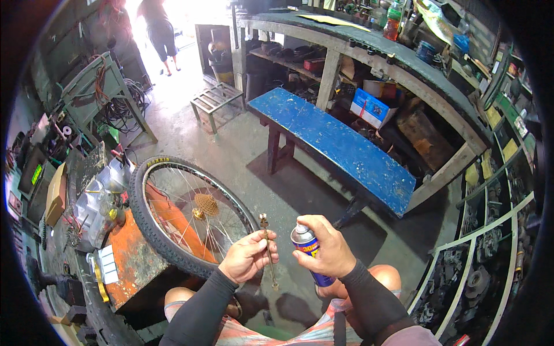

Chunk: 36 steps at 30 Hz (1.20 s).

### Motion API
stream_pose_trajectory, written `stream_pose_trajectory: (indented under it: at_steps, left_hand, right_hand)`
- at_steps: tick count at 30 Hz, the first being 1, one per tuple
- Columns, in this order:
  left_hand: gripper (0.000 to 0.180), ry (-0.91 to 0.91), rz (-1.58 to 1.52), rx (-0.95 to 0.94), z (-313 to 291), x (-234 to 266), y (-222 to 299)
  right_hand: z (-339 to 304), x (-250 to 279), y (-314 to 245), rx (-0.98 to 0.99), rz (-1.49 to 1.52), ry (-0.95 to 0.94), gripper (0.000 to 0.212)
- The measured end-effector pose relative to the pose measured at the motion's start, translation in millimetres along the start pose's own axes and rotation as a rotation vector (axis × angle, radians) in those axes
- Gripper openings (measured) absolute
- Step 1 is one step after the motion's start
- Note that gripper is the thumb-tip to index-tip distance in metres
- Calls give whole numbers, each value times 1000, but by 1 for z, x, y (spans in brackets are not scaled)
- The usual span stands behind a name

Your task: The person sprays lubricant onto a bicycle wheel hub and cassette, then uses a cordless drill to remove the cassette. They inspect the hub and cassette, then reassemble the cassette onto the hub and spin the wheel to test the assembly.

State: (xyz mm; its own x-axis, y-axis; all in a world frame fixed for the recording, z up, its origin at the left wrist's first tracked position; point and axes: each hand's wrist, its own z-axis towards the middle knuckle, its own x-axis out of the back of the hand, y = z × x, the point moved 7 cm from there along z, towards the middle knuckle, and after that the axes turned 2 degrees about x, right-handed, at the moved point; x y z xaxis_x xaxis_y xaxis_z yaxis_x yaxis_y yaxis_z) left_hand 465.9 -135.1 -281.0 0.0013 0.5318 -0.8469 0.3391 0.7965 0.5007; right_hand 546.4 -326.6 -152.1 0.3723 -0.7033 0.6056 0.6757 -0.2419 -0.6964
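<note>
Rod left, can right, in hands

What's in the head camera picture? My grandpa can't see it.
A person's left hand holds a thin metal rod, and the right hand holds a blue spray can beside it. Beyond them, a bike wheel is on the left and a blue bench on the right.

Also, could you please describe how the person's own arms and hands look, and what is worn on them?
The left hand and right hand are bare, without gloves. Each forearm wears a long, close-fitting black fabric sleeve, the left sleeve and right sleeve both ending near the wrist. Dull mauve cloth shows above the right one.
</note>
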Motion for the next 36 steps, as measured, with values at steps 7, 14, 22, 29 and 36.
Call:
stream_pose_trajectory:
  at_steps: [7, 14, 22, 29, 36]
  left_hand:
    - [28, 33, 38, 15, -1, 1, -2]
    - [25, 53, 138, 50, 0, 5, -13]
    - [24, -24, -146, 43, -2, -21, -9]
    - [12, -136, -463, 50, -11, -19, 6]
    - [17, -71, -445, 64, -11, -9, -2]
  right_hand:
    - [-1, -10, -9, 9, 11, -52, 73]
    - [-3, -17, -10, 29, -47, -81, 72]
    - [-4, -1, -8, 61, 36, 56, 72]
    - [-1, -3, -11, 50, 30, 11, 73]
    - [-2, -11, -18, 88, -5, -26, 72]
